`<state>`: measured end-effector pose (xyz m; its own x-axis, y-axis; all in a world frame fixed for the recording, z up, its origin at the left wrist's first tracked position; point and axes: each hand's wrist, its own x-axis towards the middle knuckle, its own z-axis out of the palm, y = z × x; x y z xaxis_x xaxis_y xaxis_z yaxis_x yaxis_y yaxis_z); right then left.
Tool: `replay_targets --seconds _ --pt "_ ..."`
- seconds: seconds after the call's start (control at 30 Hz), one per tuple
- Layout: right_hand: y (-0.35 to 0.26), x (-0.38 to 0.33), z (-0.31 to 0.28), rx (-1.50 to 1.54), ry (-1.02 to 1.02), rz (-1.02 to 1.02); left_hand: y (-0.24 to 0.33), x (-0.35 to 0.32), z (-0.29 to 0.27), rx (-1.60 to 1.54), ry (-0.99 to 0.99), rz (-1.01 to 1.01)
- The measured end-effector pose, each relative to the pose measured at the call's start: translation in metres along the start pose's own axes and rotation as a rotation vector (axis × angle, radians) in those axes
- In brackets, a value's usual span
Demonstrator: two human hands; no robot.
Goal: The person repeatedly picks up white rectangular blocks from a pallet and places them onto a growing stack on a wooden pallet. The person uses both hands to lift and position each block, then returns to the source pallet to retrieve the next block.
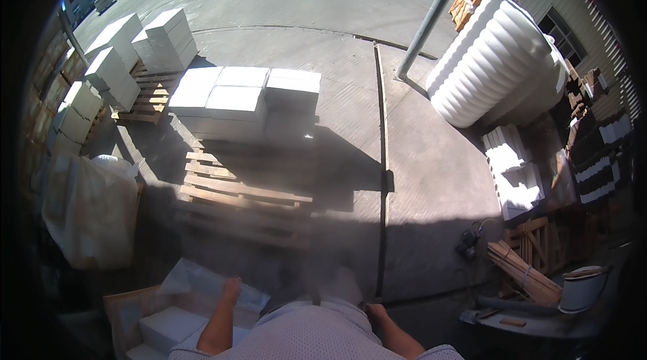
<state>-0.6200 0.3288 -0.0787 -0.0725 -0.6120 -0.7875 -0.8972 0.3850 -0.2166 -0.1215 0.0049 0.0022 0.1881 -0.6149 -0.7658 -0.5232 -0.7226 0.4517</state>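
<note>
My left hand (232,288) is closed, at the upper edge of a translucent plastic sheet (182,280). Whether it grips the sheet or only passes over it, I cannot make out. Below the sheet, white blocks (168,328) sit inside a wooden crate (128,301) at the lower left. My right hand (376,311) hangs beside my right hip, its fingers hidden from view.
Ahead, large white blocks (232,105) are stacked by a slatted wooden pallet (236,189). A plastic-wrapped load (91,212) stands left. To the right are a metal pole (431,23), white foam rolls (488,63), bundled wood strips (522,272) and a bucket (581,291).
</note>
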Motion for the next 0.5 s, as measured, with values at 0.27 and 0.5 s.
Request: replay_targets --seconds 0.27,0.5 --pt "0.058 0.004 -0.104 1.013 -0.044 0.506 0.017 -0.007 0.102 0.138 0.049 -0.024" --pt "0.212 0.081 -0.215 1.167 -0.068 0.304 0.085 -0.049 0.186 0.068 0.037 -0.065"
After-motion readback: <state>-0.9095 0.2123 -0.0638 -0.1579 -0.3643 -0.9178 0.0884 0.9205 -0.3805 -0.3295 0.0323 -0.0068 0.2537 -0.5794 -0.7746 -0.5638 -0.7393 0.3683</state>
